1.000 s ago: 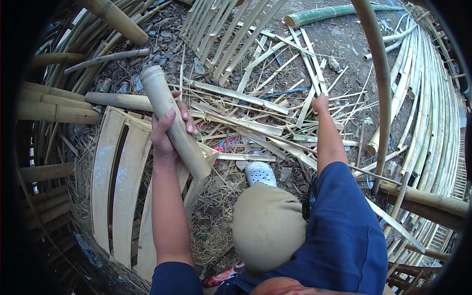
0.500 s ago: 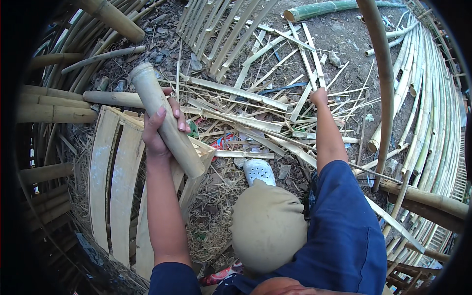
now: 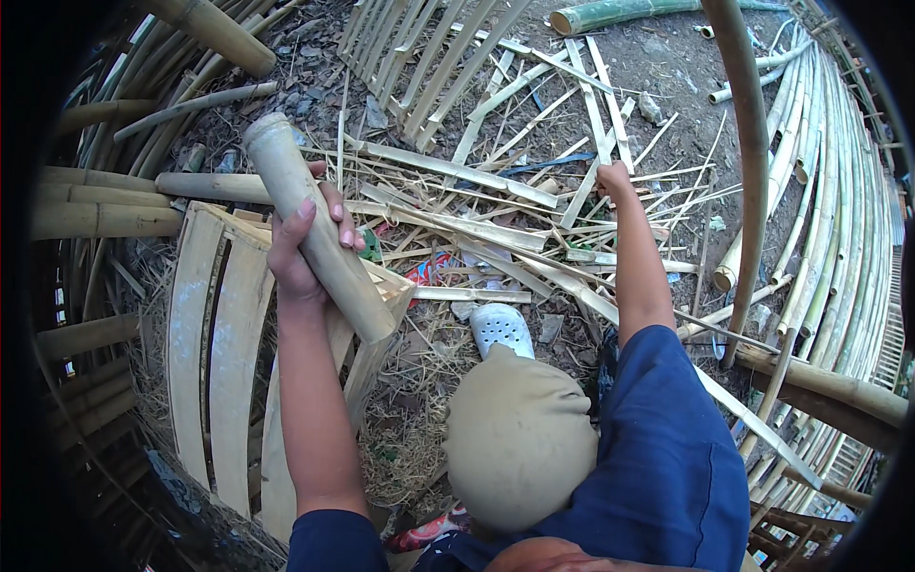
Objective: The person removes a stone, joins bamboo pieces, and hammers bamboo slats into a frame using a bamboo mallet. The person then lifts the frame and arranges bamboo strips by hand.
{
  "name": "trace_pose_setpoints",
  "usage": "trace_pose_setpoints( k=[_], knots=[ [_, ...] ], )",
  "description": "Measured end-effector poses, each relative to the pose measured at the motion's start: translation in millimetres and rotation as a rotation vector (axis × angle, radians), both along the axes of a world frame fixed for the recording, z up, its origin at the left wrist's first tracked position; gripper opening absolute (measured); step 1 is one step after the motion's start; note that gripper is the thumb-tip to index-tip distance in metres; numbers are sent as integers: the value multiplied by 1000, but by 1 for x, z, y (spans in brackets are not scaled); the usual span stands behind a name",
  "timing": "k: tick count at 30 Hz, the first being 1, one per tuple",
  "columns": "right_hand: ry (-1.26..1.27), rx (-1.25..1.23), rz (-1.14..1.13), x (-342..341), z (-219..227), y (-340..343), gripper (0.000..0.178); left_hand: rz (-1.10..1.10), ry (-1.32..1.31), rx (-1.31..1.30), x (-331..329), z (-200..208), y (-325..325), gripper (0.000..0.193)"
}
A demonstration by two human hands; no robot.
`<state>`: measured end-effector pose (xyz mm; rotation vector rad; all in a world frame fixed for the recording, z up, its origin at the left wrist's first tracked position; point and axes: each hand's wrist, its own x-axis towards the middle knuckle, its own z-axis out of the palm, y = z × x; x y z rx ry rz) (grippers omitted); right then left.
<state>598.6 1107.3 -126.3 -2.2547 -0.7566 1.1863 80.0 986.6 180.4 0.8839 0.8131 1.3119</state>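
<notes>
My left hand (image 3: 307, 238) is wrapped round a short, thick, pale bamboo section (image 3: 319, 229), its far end tipped up to the left over a slatted wooden crate (image 3: 191, 324). Stretched forward, my right hand (image 3: 615, 179) is closed in a fist at the near ends of two long split bamboo strips (image 3: 608, 95). The fingers face away, so whatever they grip cannot be made out. Around and below that hand, split bamboo pieces (image 3: 477, 224) lie crisscrossed on the ground.
Long bamboo poles (image 3: 834, 210) are stacked along the right. An upright pole (image 3: 748, 172) stands right of my right arm, and a horizontal beam (image 3: 839, 386) lies beyond it. A slatted bamboo panel (image 3: 429, 67) leans at the back. A green bamboo pole (image 3: 629, 16) lies farther off.
The view has shifted slightly. My right hand has turned a little at the wrist near the strips, while my left hand keeps its hold on the bamboo section.
</notes>
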Motion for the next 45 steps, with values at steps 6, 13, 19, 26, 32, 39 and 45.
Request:
trace_pose_setpoints(
  k=[6,13,19,26,32,39,45],
  knots=[
    [-391,131,-133,-33,32,0,54,33,7,-28,-5,2,-5,63],
    [-510,394,-86,-38,42,-59,40,-3,15,-16,-2,1,-1,63],
    [-268,375,-197,-63,84,-114,40,2,32,-28,-6,0,-3,65],
    [-315,280,-57,-107,74,-55,44,2,-31,-20,-3,1,-1,59],
    [1,296,68,-176,16,32,22,9,-22,-19,-3,1,1,60],
    [-90,34,270,-256,33,62,48,35,28,-37,-10,3,-8,62],
    [-362,114,225,-233,-6,79,49,-27,-21,-27,9,3,7,62]
  ],
)
